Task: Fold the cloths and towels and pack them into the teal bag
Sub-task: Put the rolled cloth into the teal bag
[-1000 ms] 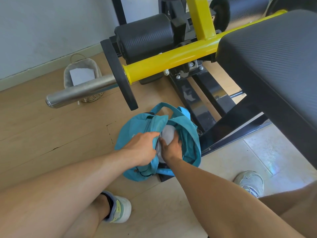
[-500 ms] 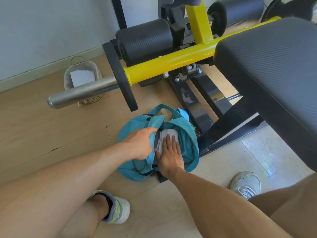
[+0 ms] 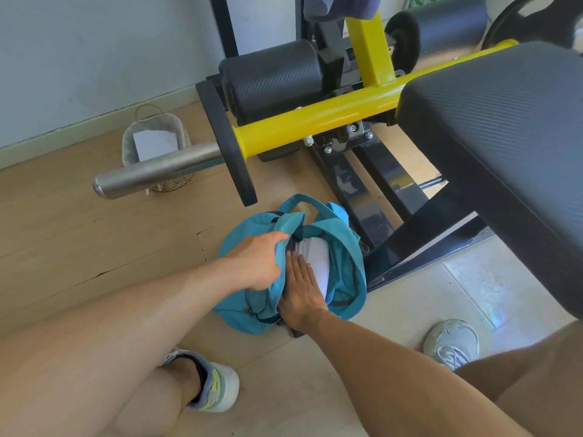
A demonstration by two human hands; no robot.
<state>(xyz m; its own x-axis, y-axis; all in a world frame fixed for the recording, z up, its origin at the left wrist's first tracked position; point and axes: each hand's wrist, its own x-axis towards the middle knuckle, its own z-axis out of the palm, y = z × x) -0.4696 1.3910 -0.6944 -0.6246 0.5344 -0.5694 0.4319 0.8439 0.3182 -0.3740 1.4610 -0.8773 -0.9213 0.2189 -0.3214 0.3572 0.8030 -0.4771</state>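
The teal bag (image 3: 345,279) lies open on the wooden floor in front of me. Inside its mouth sits a stack of folded white and grey towels (image 3: 317,260). My left hand (image 3: 258,263) grips the left edge of the bag's opening and holds it apart. With its fingers straight, my right hand (image 3: 301,291) lies flat on the near part of the folded towels inside the bag.
A yellow and black weight bench (image 3: 492,121) stands over the bag, its steel bar (image 3: 157,171) jutting left. A woven basket (image 3: 156,143) with white paper sits by the wall. Dark cloth (image 3: 340,6) hangs at the top. My shoes flank the bag.
My right hand went from curled round the towels deep in the bag to lying flat on top of them, a little nearer me. The left hand kept its hold on the bag's edge.
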